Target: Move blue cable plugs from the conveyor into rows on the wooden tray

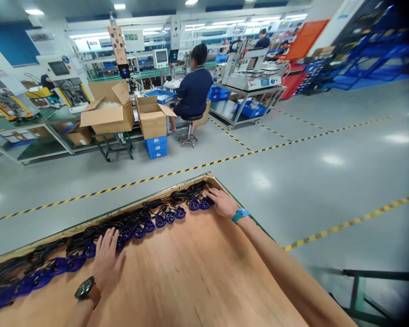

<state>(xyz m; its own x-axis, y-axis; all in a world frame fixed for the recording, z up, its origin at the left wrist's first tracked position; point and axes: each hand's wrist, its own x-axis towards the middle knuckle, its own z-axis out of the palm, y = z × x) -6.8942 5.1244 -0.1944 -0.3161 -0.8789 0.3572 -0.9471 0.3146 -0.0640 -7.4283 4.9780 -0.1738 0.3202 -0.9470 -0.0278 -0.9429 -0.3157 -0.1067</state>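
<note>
A row of blue round parts with coloured wiring inside runs along the raised edge of a wooden tabletop. Behind them lie bundled black cables. My left hand, with a dark watch at the wrist, rests over the row; its fingers are stretched out and cover part of some blue pieces. At the far right corner, my right hand reaches with extended fingers to the last blue part of the row. A blue-green band is round that wrist. What lies under its fingertips is partly hidden.
A wooden rim borders the tabletop's far edge. Across the grey floor, marked with yellow-black tape, are open cardboard boxes, stacked blue crates and a seated person. A machine stands on a metal cart.
</note>
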